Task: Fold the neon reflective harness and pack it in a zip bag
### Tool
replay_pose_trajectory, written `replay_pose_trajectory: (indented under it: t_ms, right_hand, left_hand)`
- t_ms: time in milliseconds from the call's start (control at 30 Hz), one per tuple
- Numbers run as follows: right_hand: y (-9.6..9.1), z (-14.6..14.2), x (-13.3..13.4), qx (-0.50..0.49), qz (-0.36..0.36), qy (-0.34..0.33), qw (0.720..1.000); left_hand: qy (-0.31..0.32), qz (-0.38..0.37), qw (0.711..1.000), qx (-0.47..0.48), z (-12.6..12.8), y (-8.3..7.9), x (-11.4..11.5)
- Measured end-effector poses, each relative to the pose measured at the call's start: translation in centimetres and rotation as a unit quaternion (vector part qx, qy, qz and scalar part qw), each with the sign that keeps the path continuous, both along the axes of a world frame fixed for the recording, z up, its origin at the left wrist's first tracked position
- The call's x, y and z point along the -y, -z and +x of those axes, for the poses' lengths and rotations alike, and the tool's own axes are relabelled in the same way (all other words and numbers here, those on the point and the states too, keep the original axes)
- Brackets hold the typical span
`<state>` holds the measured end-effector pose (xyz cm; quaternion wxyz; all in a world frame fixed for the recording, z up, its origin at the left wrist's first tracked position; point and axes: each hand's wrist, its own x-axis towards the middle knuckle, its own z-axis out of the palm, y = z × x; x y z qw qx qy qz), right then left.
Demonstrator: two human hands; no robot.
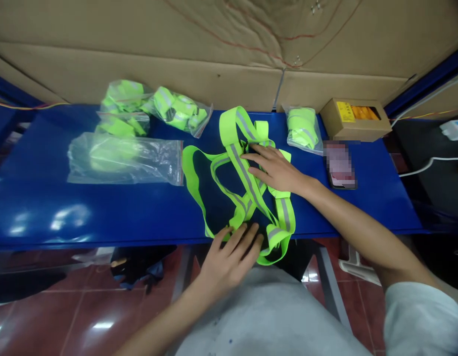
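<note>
A neon yellow-green reflective harness (241, 165) with grey stripes lies loosely tangled on the blue table, some of its straps hanging over the front edge. My right hand (275, 168) rests on its upper right part with fingers spread. Near the table's front edge, my left hand (232, 254) touches the lower straps, its fingers stretched out and slightly apart. Neither hand grips a strap. To the left lies a clear zip bag (151, 160) with a pale green bundle showing through it.
Bagged green straps (125, 106) and another bagged bundle (179, 110) lie along the back left. At the back right are a bagged roll (303, 128), a cardboard box (353, 121) and a phone (340, 165). A cardboard wall (140, 79) stands behind the blue table (114, 212).
</note>
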<state>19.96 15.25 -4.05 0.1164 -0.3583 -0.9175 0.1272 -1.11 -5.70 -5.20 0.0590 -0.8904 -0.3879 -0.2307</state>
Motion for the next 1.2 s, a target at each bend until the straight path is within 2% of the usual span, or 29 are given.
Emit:
replay_pose_trajectory:
  t_ms: [100, 200, 400, 467, 567, 667, 767, 900, 967, 1033, 1100, 1200]
  right_hand:
    - [1.0, 0.3, -0.3, -0.031, 0.003, 0.016, 0.999]
    - [1.2, 0.7, -0.9, -0.059, 0.004, 0.023, 0.998]
    - [-1.5, 1.8, -1.7, -0.107, 0.047, 0.018, 0.993]
    - [-2.5, 2.0, -1.9, -0.158, 0.061, 0.044, 0.985]
    - [-3.3, 2.0, -2.6, -0.202, 0.091, 0.119, 0.968]
    - [-3.3, 2.1, -3.9, -0.14, 0.084, 0.174, 0.971]
    - [-3.8, 2.3, -5.0, -0.067, 0.05, 0.194, 0.977]
    - [-5.4, 2.3, -5.2, -0.004, 0.002, 0.137, 0.991]
    - [-5.9, 1.6, -5.0, 0.032, -0.024, 0.1, 0.994]
    - [-6.1, 0.5, -5.2, 0.075, -0.038, 0.096, 0.992]
    - [-6.4, -0.8, -5.8, 0.091, -0.027, 0.131, 0.987]
    - [-7.9, -2.4, -7.5, 0.03, 0.036, 0.21, 0.977]
  left_hand:
    - [-0.007, 0.007, 1.0, 0.029, -0.1, 1.5, -0.2]
    - [-0.001, 0.005, 0.998, 0.064, -0.1, 2.3, -0.4]
    - [0.022, -0.005, 0.987, 0.158, 0.2, 1.4, -0.4]
    - [0.035, -0.007, 0.985, 0.171, 0.4, 1.1, -0.4]
    - [0.057, -0.014, 0.982, 0.177, 0.8, 1.1, -0.4]
    - [0.065, -0.023, 0.981, 0.179, 1.0, 1.3, -0.4]
    - [0.067, -0.025, 0.981, 0.182, 1.1, 1.3, -0.4]
    - [0.068, -0.025, 0.98, 0.183, 1.2, 1.2, -0.6]
    - [0.068, -0.023, 0.98, 0.183, 1.3, 1.2, -0.8]
    - [0.07, -0.016, 0.98, 0.183, 1.4, 1.2, -1.0]
    - [0.071, -0.01, 0.982, 0.175, 1.6, 1.1, -1.2]
    - [0.06, 0.001, 0.987, 0.152, 2.1, 0.8, -1.9]
